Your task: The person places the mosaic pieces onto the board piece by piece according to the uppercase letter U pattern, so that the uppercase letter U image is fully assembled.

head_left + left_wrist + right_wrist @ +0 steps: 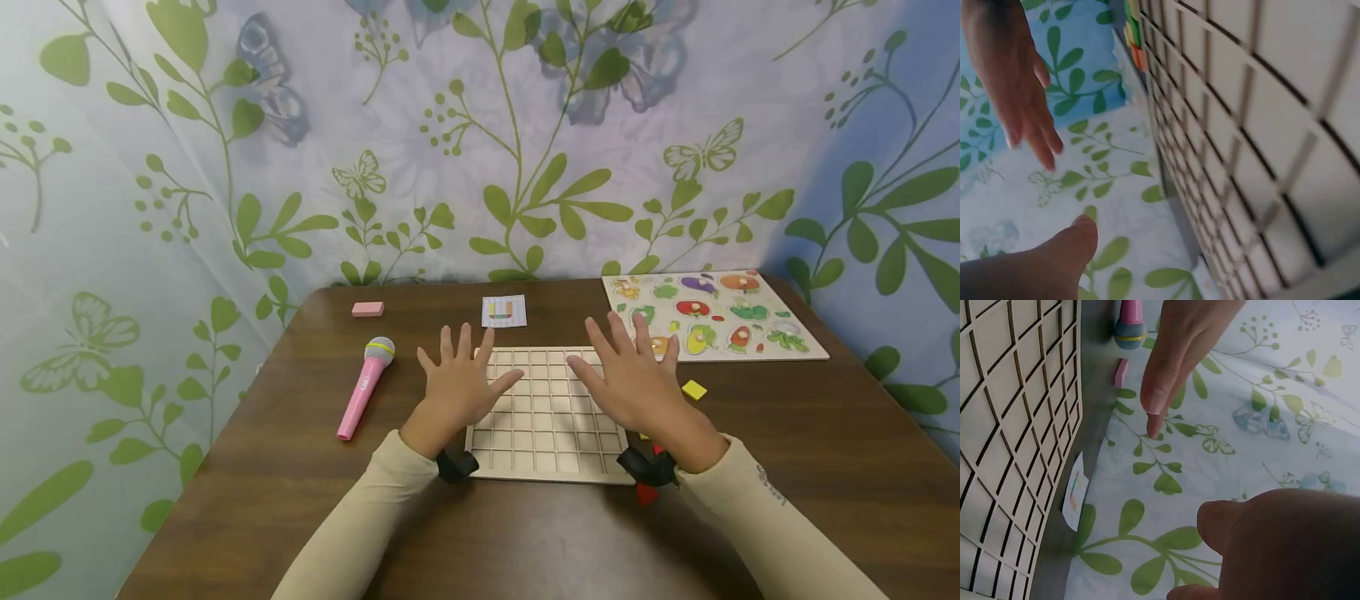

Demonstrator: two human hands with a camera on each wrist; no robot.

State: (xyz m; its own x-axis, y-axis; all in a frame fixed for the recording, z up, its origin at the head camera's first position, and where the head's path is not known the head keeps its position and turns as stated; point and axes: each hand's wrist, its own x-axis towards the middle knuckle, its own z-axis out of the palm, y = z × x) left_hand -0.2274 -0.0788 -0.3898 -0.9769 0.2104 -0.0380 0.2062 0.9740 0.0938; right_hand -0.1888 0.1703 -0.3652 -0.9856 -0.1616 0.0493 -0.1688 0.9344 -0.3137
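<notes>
A pale wooden grid board (545, 442) lies flat on the table, its square cells bare. Over its left side hovers my left hand (459, 387), fingers spread and straight, holding nothing. My right hand (636, 387) is spread the same way above the board's right side, also with nothing in it. Each wrist wears a black strap. In the left wrist view, the hands appear raised off the grid, apart from each other. Red pieces (647, 493) and a yellow piece (694, 390) lie right of the board, some partly hidden by my right wrist.
Left of the board lies a pink toy microphone (362, 396), with a pink block (367, 309) behind it. A small printed card (504, 311) sits beyond the grid. At the back right is a vegetable puzzle board (780, 353). A leaf-patterned curtain (420, 175) hangs behind the table.
</notes>
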